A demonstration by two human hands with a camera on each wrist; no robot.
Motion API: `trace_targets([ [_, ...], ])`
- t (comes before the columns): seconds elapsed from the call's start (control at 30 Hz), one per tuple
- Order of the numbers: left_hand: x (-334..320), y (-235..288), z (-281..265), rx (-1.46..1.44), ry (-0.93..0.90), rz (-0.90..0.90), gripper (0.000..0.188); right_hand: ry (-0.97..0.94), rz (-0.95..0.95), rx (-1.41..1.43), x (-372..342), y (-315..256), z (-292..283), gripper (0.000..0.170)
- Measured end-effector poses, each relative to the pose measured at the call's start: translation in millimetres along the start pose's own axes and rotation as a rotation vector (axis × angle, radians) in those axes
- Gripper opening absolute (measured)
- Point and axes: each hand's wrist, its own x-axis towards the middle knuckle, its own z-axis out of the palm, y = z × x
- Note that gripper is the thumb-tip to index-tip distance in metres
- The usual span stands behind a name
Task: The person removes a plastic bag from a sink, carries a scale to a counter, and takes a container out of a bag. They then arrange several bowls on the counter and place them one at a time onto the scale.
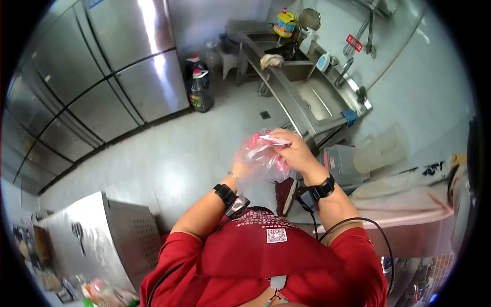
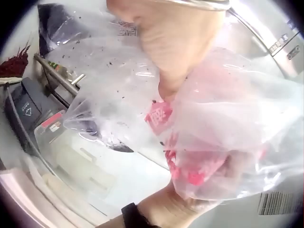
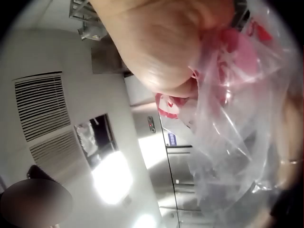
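Both hands hold a crumpled clear plastic bag in front of the red apron, above the floor. Bunched red-and-white printed plastic shows at its top, and in the left wrist view small dark specks dot the clear film. My right hand grips the bunched plastic between thumb and fingers. On the other side, my left hand holds the bag, its fingers mostly hidden behind the film in the head view. Close up, the left hand has its fingertips at the red printed plastic.
Ahead to the right is a steel sink with a cloth on its edge. Steel cabinets line the left, with large dark bottles beside them. Clear plastic tubs stand at the right, a metal cabinet at the lower left.
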Motion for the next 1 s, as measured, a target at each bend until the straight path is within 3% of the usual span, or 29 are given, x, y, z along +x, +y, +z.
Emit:
trace_targets([
  [0.07, 18, -2, -7, 0.022, 0.012, -0.05, 0.035, 0.13, -0.029, 0.093, -8, -2, -10, 0.04],
  [0.1, 57, -49, -47, -0.009, 0.015, -0.211, 0.035, 0.099, 0.083, 0.134, 60, 26, 4, 0.04],
  [0.17, 131, -73, -54, -0.016, 0.064, -0.25, 0.034, 0.255, 0.294, 0.241, 107, 36, -19, 0.042],
  [0.2, 176, -79, -50, -0.228, 0.209, -0.16, 0.025, 0.252, 0.287, 0.259, 130, 57, -41, 0.049],
  [0.23, 206, -102, -52, -0.226, 0.19, -0.154, 0.025, 0.272, 0.286, 0.26, 149, 74, -48, 0.049],
  [0.3, 258, -160, -51, -0.579, 0.192, -0.231, 0.02, 0.309, 0.242, 0.313, 180, 104, -58, 0.051],
  [0.33, 279, -150, -60, -0.569, 0.166, -0.245, 0.02, 0.267, 0.194, 0.186, 196, 117, -65, 0.062],
  [0.4, 321, -99, -84, -0.434, 0.053, -0.325, 0.019, 0.32, 0.162, 0.112, 230, 146, -73, 0.067],
  [0.43, 345, -103, -86, -0.427, 0.033, -0.329, 0.019, 0.347, 0.115, 0.021, 248, 158, -80, 0.071],
  [0.47, 369, -111, -85, -0.298, 0.0, -0.187, 0.025, 0.319, 0.083, -0.241, 266, 167, -92, 0.078],
  [0.5, 393, -119, -82, -0.172, -0.029, -0.043, 0.032, 0.329, 0.09, -0.236, 281, 184, -103, 0.078],
  [0.53, 416, -126, -80, -0.17, -0.036, -0.049, 0.032, 0.363, 0.116, -0.202, 296, 203, -113, 0.08],
  [0.57, 440, -133, -77, -0.122, -0.082, 0.071, 0.035, 0.398, 0.139, -0.167, 310, 224, -123, 0.082],
  [0.6, 467, -139, -76, -0.069, -0.13, 0.199, 0.037, 0.319, 0.18, -0.078, 320, 274, -137, 0.071],
  [0.63, 494, -142, -73, -0.055, -0.136, 0.209, 0.037, 0.33, 0.166, -0.072, 340, 286, -151, 0.071],
  [0.7, 547, -144, -63, 0.046, -0.319, 0.299, 0.042, 0.542, 0.023, 0.412, 379, 305, -182, 0.062],
  [0.73, 571, -146, -56, 0.078, -0.352, 0.268, 0.044, 0.449, 0.008, 0.866, 393, 326, -208, 0.06],
  [0.77, 591, -147, -51, 0.087, -0.371, 0.254, 0.044, 0.465, 0.011, 0.886, 403, 339, -224, 0.06],
  [0.83, 638, -140, -45, 0.177, -0.422, 0.328, 0.046, 0.286, -0.109, 1.491, 432, 340, -261, 0.047],
  [0.87, 661, -139, -42, 0.157, -0.475, 0.309, 0.048, 0.554, 0.034, 0.7, 444, 344, -273, 0.045],
  [0.97, 722, -168, -22, 0.076, -0.563, 0.295, 0.049, 0.634, -0.054, 0.608, 475, 367, -315, 0.047],
  [1.0, 741, -175, -15, 0.036, -0.568, 0.204, 0.049, 0.674, -0.131, 0.949, 487, 380, -325, 0.046],
])
